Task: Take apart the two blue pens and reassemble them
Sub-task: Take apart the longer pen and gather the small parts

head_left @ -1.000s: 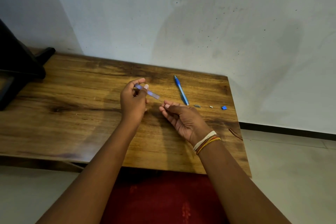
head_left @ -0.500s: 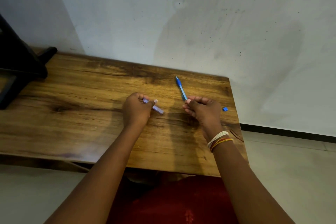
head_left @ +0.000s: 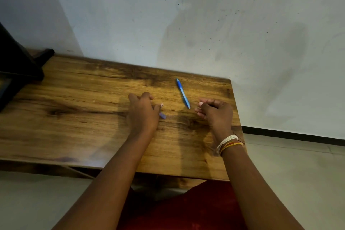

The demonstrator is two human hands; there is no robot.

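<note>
Nearest, at about 9 o'clock on the wooden counter (head_left: 84,117), the left hand (head_left: 143,113) lies knuckles-up with its fingers curled around a clear pen barrel (head_left: 162,115), only the violet-tinted end poking out. At 3 o'clock the right hand (head_left: 214,112) is loosely fisted; I cannot tell whether it holds anything. Farther off, toward 12 o'clock between the hands, the second blue pen (head_left: 183,93) lies whole and untouched, so one pen seems apart, not rebuilt.
</note>
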